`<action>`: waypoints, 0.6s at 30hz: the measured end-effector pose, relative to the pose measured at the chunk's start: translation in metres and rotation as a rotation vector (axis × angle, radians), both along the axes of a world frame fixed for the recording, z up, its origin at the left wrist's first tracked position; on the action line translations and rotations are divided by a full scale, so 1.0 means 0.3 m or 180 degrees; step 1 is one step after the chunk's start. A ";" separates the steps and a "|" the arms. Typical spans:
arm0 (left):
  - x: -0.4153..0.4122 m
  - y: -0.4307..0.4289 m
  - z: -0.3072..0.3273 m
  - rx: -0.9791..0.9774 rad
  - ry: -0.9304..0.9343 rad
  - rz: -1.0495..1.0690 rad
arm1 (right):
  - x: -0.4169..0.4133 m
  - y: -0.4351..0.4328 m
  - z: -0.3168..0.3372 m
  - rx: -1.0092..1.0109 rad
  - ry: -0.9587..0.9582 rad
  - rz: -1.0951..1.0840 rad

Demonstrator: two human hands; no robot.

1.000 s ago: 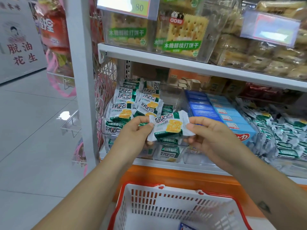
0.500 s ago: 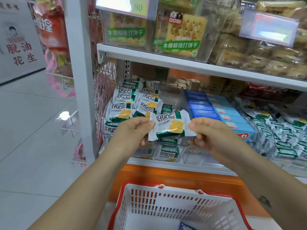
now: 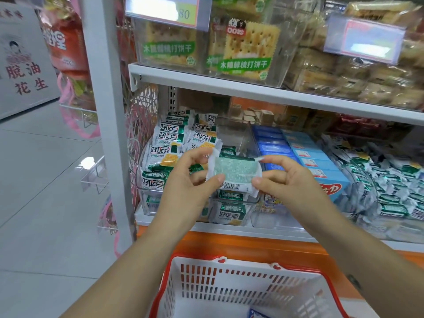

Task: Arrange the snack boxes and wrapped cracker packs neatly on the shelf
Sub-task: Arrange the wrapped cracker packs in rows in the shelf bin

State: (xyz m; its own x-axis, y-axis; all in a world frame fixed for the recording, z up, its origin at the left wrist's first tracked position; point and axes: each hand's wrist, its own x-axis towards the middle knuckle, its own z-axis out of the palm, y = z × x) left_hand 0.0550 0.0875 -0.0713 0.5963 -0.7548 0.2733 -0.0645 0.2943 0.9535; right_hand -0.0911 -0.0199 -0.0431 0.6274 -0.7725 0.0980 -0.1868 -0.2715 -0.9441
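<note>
While the left hand and right hand each pinch one end of the cracker pack, it sits barcode side up between them, just before the stacked packs, above the basket.

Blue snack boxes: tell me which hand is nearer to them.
Right. The right hand sits just before the blue snack boxes; the left hand is farther left, across the cracker pack both pinch.

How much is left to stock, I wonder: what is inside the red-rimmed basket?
Inside the basket, only the corner of one blue-and-white packet shows, at the picture's bottom edge. The basket's near part is out of frame, so anything there cannot be seen.
</note>
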 end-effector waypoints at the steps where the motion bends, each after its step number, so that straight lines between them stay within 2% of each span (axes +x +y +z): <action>1: 0.001 0.002 0.002 -0.0069 -0.0036 -0.0041 | 0.001 0.000 -0.003 0.0006 -0.0031 0.0011; 6: 0.025 -0.006 -0.023 0.0073 -0.0333 -0.0046 | -0.004 0.008 -0.002 -0.0271 -0.0063 0.0036; 11: 0.023 -0.003 -0.023 0.0116 -0.0350 -0.0133 | -0.018 0.010 -0.002 -0.0547 0.0064 0.0004; 15: 0.026 -0.006 -0.019 0.0264 -0.0248 -0.0020 | -0.019 0.000 -0.015 -0.0429 -0.0010 -0.0025; 18: 0.031 -0.008 -0.020 0.0487 0.0199 -0.0094 | -0.012 -0.009 -0.007 -0.0245 -0.0239 -0.0212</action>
State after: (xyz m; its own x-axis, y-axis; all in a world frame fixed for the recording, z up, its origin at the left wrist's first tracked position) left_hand 0.0644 0.0850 -0.0773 0.5856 -0.8022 0.1167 0.0030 0.1461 0.9893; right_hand -0.0948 -0.0225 -0.0451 0.5636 -0.8006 0.2034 -0.1363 -0.3330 -0.9330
